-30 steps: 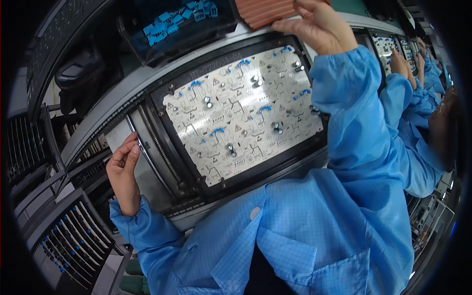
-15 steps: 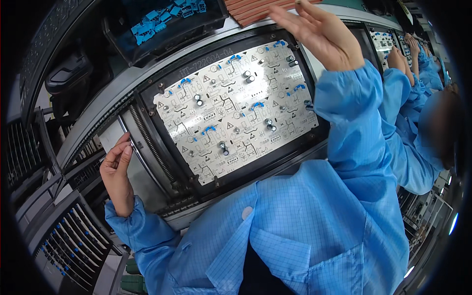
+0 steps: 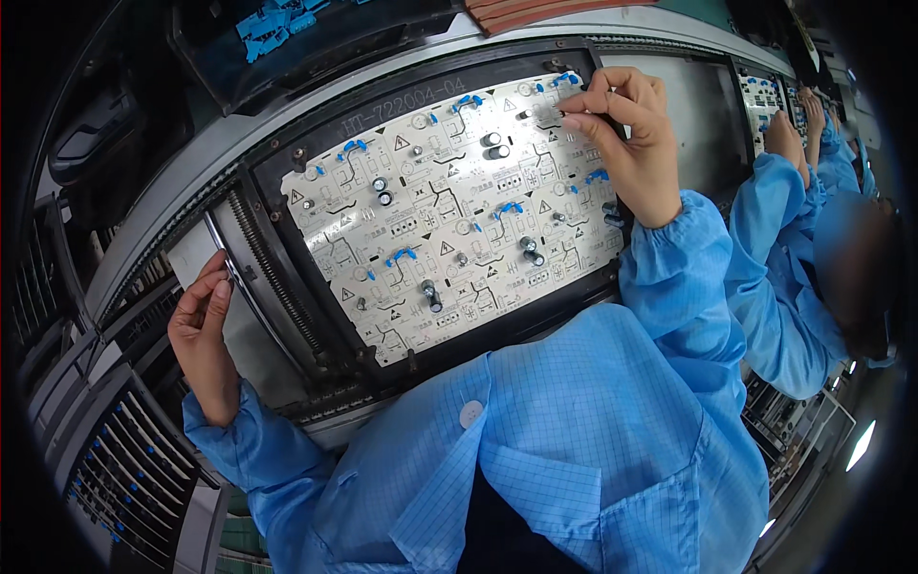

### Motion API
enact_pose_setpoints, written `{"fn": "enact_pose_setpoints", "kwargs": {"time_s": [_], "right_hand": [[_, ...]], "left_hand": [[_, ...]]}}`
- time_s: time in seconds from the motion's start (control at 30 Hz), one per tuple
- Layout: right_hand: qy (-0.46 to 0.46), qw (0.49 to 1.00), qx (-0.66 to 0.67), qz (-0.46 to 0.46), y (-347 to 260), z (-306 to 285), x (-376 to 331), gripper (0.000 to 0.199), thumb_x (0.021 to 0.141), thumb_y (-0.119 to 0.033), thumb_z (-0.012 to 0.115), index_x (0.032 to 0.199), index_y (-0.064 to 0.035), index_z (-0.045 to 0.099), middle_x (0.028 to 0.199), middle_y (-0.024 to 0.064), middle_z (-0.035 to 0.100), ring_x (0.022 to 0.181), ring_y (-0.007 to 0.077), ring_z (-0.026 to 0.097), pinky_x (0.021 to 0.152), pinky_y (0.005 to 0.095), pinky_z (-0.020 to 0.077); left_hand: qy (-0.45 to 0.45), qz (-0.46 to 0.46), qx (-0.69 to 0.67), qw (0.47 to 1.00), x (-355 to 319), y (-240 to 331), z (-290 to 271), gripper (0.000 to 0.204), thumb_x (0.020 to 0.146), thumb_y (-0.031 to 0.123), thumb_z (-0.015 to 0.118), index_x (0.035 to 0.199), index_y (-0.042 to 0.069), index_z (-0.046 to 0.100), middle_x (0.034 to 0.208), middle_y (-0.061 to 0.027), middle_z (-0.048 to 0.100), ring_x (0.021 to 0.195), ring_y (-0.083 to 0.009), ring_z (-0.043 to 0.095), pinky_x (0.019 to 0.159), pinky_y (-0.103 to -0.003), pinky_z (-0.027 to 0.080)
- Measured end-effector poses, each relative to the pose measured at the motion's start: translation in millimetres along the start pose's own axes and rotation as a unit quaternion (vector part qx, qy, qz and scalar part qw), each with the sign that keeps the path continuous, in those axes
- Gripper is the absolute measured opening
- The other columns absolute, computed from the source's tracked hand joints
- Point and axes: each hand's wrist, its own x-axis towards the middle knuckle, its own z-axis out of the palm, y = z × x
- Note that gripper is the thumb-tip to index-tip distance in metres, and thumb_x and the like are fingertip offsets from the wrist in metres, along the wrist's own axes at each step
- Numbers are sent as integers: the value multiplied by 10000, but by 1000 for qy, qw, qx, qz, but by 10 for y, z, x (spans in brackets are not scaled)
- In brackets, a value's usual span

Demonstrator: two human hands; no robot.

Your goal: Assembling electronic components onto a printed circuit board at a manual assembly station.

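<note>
A broad white printed circuit board (image 3: 454, 225) lies in a black rectangular carrier frame (image 3: 311, 287), in front of the person's chest. Small bright blue parts (image 3: 397, 256) and dark cylindrical parts with silvery tops (image 3: 383, 199) stand on it in repeated groups. The right hand (image 3: 636, 148) is at the board's upper right corner, thumb and forefinger drawn into a close pinch; whether a tiny part sits between the tips, I cannot tell. The left hand (image 3: 203, 320) is to the left of the frame, its thumb and forefinger bent toward each other at a thin shiny metal strip (image 3: 241, 287); whether they grip it or only rest there is unclear. Past the frame's far side, a black plastic bin (image 3: 215, 77) holds loose blue pieces (image 3: 277, 27), and a reddish-brown ribbed mat (image 3: 535, 11) lies to its right. The step in hand looks like fine fingertip work at that corner; the next move seems to call for a light, exact touch, keeping the fingers off the neighbouring blue parts
</note>
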Motion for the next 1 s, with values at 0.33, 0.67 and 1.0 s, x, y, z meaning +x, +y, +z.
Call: {"fn": "enact_pose_setpoints", "kwargs": {"time_s": [0.33,0.67,1.0], "right_hand": [[-7,1000,-21,-12,28,106,99,187,737,-83,788,923,-83,777,909,1,529,909,179,437,818,284,368],[-18,1000,-22,12,-9,124,101,189,735,-37,779,924,-50,770,912,14,555,911,176,452,831,280,369],[0,995,-96,-34,-128,113,117,247,673,-4,795,897,-105,779,850,-3,550,854,204,437,750,296,392]], "left_hand": [[11,-5,32,999,-25,8,26,161,902,120,681,1027,22,709,1247,-136,653,1147,-190,599,1055,-340,398],[14,-18,75,997,-14,4,33,160,884,148,701,1015,57,715,1259,-128,649,1211,-223,574,1086,-395,371],[5,-24,71,997,-37,18,26,158,884,155,699,1012,64,717,1263,-131,647,1205,-232,575,1092,-408,360]]}}
